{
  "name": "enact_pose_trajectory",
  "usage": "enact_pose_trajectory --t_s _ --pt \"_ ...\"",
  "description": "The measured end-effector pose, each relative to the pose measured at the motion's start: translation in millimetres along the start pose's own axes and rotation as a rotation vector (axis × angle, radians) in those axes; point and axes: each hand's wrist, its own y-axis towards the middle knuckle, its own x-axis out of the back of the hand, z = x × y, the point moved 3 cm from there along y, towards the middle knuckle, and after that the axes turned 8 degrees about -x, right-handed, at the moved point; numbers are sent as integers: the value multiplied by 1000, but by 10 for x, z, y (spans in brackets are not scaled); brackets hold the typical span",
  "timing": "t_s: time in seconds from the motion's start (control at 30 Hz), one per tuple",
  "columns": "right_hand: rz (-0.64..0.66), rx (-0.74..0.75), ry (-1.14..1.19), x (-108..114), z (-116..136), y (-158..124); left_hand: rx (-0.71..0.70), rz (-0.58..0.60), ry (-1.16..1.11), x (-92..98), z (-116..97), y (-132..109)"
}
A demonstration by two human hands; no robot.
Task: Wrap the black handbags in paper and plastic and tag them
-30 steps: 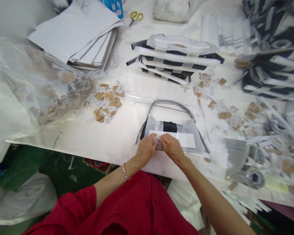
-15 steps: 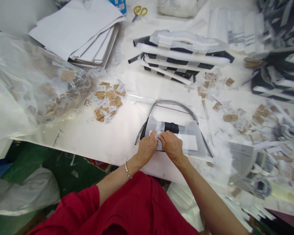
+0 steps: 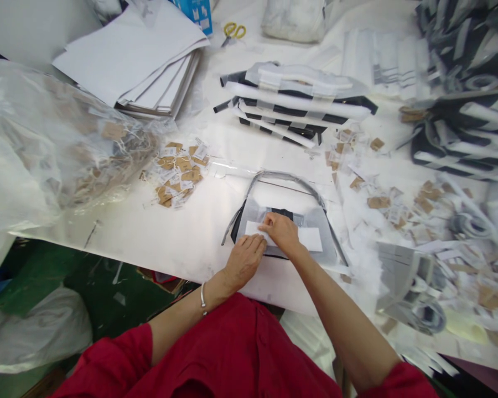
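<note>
1. Spreading apart a little over the wrapped handbag (image 3: 315, 218), the two hands no longer meet tip to tip as they did half a second ago.
2. Now the left hand (image 3: 246, 257) lies flatter, its fingers side by side on the lower left part of a white strip (image 3: 311, 239). It looks like it is pressing that part down.
3. The right hand (image 3: 281, 231) sits a bit higher, just below the black strap (image 3: 283, 212). Its fingers are curled and narrow. I cannot tell if they pinch anything. That may mean one hand is keeping the strip steady while the other works at it.
4. The handbag lies on its back on the white table (image 3: 157, 232), near the edge closest to the person. Thin, cloudy wrap covers its front, and black shows at its left side. The strip goes across the front, partly under the hands. The handle (image 3: 288, 176) is wrapped too and makes an arch away from the person.
5. To the left is a pile of brown and white hang tags (image 3: 180, 171), beside a big clear plastic bag (image 3: 37, 143).
6. Past the handle is a stack of black and white wrapped bundles (image 3: 299, 102). Farther back are yellow-handled scissors (image 3: 233, 35).
</note>
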Motion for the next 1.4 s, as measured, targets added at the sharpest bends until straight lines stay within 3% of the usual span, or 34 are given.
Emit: enact_pose_trajectory --t_s 0.17,0.27,0.37,0.47,0.53,0.6,0.7,0.77,0.87,0.97,1.13,1.23,1.4 --pt "-71 -146 100 -10 25 51 104 178 47 -21 -84 47" --pt "-85 -158 399 83 -26 -23 106 222 55 5 -96 64" --pt "-145 -148 738 390 -257 -309 111 220 59 37 -91 66" --pt "-398 -214 813 868 -835 -833 111 207 54 54 -88 68" --pt "-642 -312 767 1154 -1403 -1282 107 201 57 60 -88 70" --pt "-850 -496 705 1304 -2031 -1765 101 191 69 60 -84 69" --pt "-876 -779 613 1207 -2820 -2370 82 169 92 36 -57 65" --pt "-757 -851 793 972 -3145 -2590 55 153 106 6 -33 68" --pt "-559 -801 1104 608 -3294 -2632 20 147 126 -25 -11 79" --pt "-534 -745 1187 456 -3264 -2520 14 161 155 -27 -7 92" --pt "-693 -804 991 565 -3358 -2348 9 155 154 -32 2 104" --pt "-629 -805 878 637 -3468 -2237 3 150 147 -40 10 106" --pt "-532 -771 904 712 -3565 -2121 5 165 180 -38 3 107"
